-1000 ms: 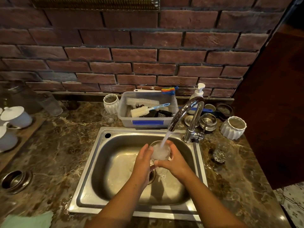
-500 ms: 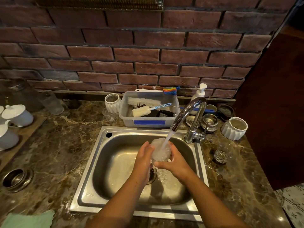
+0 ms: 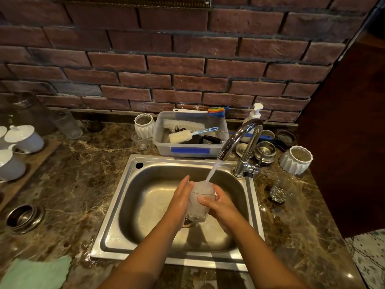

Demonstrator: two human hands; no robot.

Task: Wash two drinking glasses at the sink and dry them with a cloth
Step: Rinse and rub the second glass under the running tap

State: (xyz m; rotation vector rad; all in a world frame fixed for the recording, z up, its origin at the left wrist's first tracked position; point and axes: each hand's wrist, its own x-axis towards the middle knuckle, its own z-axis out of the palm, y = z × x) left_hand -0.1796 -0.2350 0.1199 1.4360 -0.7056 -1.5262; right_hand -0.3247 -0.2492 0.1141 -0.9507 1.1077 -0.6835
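Water from the tap [image 3: 241,138] falls straight into the mouth of the glass [image 3: 199,202], which both hands hold upright over the middle of the sink [image 3: 133,205]. The left hand [image 3: 180,200] lies flat against the glass at its 9 o'clock side, fingers long and pointing up; the right hand [image 3: 218,202] wraps it from 3 o'clock, thumb across the front. Both are closed on this one glass, which looks brim-full and frothing.

To rinse well, I judge it wise to tip the glass and empty it, then turn it under the stream so the outer wall and rim clear of soap too. Wet glass is slippery, so the wrapping hand should stay firm while the flat one rubs.

A second glass [image 3: 278,191] stands on the counter [image 3: 83,180] at 3 o'clock of the sink. The green cloth [image 3: 37,272] lies at 7 o'clock, for drying afterwards.
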